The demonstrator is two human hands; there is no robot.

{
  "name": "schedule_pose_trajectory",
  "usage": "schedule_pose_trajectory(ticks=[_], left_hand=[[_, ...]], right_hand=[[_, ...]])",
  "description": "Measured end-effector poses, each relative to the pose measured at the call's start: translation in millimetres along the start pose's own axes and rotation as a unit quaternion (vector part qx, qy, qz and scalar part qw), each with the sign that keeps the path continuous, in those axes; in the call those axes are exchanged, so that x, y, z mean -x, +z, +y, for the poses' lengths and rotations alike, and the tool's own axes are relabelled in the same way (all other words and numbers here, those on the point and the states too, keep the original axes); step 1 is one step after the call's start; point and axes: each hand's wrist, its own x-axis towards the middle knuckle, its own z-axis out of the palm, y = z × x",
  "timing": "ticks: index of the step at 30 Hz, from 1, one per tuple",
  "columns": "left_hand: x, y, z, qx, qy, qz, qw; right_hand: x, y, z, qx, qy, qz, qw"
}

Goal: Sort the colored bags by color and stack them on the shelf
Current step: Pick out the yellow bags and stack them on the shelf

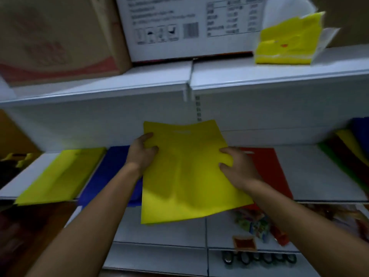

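a white metal shelf unit (289, 76) fills the view, seen from a head camera looking forward and down. on its top board, at 11 o'clock, sits a brown cardboard box (60, 37), and just beside it at 12 o'clock a white carton (189, 27) with blurred printing. at 1 o'clock on the same board lies a torn yellow packet (287, 43).

at the centre, a yellow bag (189, 172) is held flat in front of the middle shelf (319, 172), its lower edge hanging past the shelf's front lip. the left hand (141, 152) grips the bag's left edge at 9 o'clock of the bag, fingers curled over the top. the right hand (237, 166) grasps its right edge at 3 o'clock, fingers bent onto the fabric.

on the middle shelf, at 9 o'clock, a stack of yellow-green bags (61, 176) lies flat. just beside it, toward the centre, lies a blue bag (107, 176), partly behind the left forearm. a red bag (275, 168) lies at 3 o'clock, partly under the held bag. at the far right edge sits a mixed pile of bags (351, 148) in blue, yellow, brown and green.

at 5 o'clock, on a lower shelf, small colourful packets (257, 224) are too blurred to tell apart.
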Motion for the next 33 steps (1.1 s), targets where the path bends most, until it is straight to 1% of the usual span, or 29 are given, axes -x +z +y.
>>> schedule_pose_trajectory(ticks=[2, 7, 13, 19, 21, 24, 26, 30, 33], left_hand=[[-1, -41, -13, -0.008, -0.005, 0.038, 0.999], [4, -125, -36, -0.004, -0.011, 0.164, 0.986], [26, -213, -73, -0.042, -0.048, 0.228, 0.972], [36, -304, -112, -0.007, -0.089, 0.285, 0.954], [31, -338, -131, -0.014, -0.090, 0.299, 0.950], [18, -393, -160, -0.037, -0.081, 0.295, 0.951], [7, -428, -177, -0.037, -0.092, 0.280, 0.955], [-20, -481, -200, -0.030, -0.116, 0.217, 0.969], [-47, -503, -211, -0.069, -0.106, 0.165, 0.978]], right_hand=[[-3, 31, -29, -0.002, -0.012, -0.019, 1.000], [-17, 100, -91, -0.026, -0.039, -0.061, 0.997], [-31, 177, -144, -0.059, -0.093, -0.133, 0.985], [-37, 252, -212, -0.042, -0.136, -0.163, 0.976], [-41, 281, -237, -0.035, -0.144, -0.167, 0.975], [-42, 330, -271, -0.030, -0.149, -0.172, 0.973], [-43, 364, -292, -0.027, -0.144, -0.170, 0.974], [-48, 415, -326, -0.009, -0.122, -0.175, 0.977], [-59, 438, -337, 0.016, -0.108, -0.178, 0.978]])
